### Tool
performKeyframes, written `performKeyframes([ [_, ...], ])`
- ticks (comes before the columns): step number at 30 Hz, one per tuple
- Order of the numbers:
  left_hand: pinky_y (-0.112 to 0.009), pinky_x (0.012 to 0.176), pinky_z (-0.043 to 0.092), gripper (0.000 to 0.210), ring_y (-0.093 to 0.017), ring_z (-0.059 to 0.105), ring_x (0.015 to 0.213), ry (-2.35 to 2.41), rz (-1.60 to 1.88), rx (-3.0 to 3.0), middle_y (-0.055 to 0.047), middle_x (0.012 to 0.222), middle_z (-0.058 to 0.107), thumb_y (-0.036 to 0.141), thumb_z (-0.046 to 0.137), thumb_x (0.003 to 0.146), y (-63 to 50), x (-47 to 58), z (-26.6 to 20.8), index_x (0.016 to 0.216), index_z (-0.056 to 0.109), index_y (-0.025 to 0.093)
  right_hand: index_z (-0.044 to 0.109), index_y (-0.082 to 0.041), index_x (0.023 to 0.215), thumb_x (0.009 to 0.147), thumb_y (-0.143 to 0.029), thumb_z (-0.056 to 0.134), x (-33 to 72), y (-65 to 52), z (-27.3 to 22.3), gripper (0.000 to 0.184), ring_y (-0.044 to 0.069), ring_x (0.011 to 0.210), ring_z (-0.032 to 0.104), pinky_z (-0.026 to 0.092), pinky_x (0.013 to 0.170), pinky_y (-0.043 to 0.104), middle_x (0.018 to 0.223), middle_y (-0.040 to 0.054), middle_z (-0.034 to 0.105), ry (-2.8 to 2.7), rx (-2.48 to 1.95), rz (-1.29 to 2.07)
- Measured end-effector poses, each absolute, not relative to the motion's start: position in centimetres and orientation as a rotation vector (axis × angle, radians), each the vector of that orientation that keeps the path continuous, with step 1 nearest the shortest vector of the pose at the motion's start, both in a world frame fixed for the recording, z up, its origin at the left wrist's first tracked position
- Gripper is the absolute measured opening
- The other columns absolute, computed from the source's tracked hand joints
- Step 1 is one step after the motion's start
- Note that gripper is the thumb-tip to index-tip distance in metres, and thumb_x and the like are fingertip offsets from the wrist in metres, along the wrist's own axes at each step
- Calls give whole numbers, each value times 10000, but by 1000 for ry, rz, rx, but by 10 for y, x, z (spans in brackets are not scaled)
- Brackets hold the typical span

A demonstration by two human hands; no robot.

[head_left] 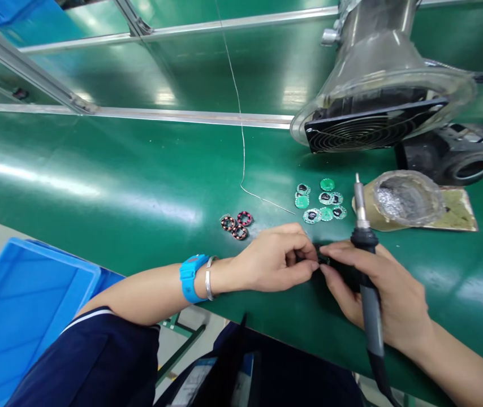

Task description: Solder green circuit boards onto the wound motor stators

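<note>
My left hand [281,257] is closed, thumb and forefinger pinching the edge of a small dark part [323,259] that is mostly hidden by the fingers. On its other side, my right hand [394,294] touches the same part with thumb and forefinger. A soldering iron [371,305] is also held in the right hand, its metal tip pointing up and away from the part. Just beyond the hands lie several small round green circuit boards [327,213]. Three copper-and-black ring coils [240,232] sit beyond the left wrist. A thin solder wire [244,152] hangs down, its end near the boards.
A clear fume hood with a black fan [360,133] overhangs the back right. Below it stand a tub of silvery material [388,198] and a dark metal holder [457,158]. A metal rail [182,116] runs along the green bench's back. Blue bins [25,305] stand at lower left.
</note>
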State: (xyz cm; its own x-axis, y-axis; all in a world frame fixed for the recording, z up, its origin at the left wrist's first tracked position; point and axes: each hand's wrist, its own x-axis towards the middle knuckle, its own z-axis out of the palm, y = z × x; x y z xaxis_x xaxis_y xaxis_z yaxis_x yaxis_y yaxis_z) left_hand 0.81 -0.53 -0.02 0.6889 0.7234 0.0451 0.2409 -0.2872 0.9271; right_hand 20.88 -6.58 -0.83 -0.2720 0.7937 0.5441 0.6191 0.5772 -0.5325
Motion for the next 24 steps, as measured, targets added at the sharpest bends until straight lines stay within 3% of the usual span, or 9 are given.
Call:
performKeyframes([
  [6,-178,566,434,25,-69,514,638,878,487,1815,23,741,528,152,624,785,-7,8,5,763,615,155,535,-250,1238,797,-24,646,214,-67,-7,507,188,998,662,570,833,387,1153,42,699,-2117,-1010,249],
  [13,-208,608,447,57,-78,525,656,934,385,1801,11,794,552,176,566,847,-8,4,11,826,617,161,538,-234,1250,791,-31,641,214,-67,-9,513,197,948,649,568,766,380,1101,31,720,-2170,-1039,236],
  [19,-218,627,443,44,-96,523,686,969,404,1847,10,768,549,143,569,813,-8,5,9,790,601,163,545,-244,1265,818,-46,610,216,-68,-11,494,190,914,658,574,765,369,1106,24,722,-2191,-1041,266],
  [22,-221,626,438,48,-98,523,678,985,422,1830,14,734,545,121,572,779,-9,8,9,761,597,157,557,-259,1290,861,-66,571,217,-70,0,470,169,838,674,577,721,328,1039,16,727,-2145,-1115,247],
  [24,-222,623,435,49,-97,520,670,994,422,1820,14,724,544,119,573,767,-9,9,9,742,596,154,502,-293,1382,878,-88,565,220,-73,12,547,152,742,678,571,652,294,955,0,730,-2091,-1205,219],
])
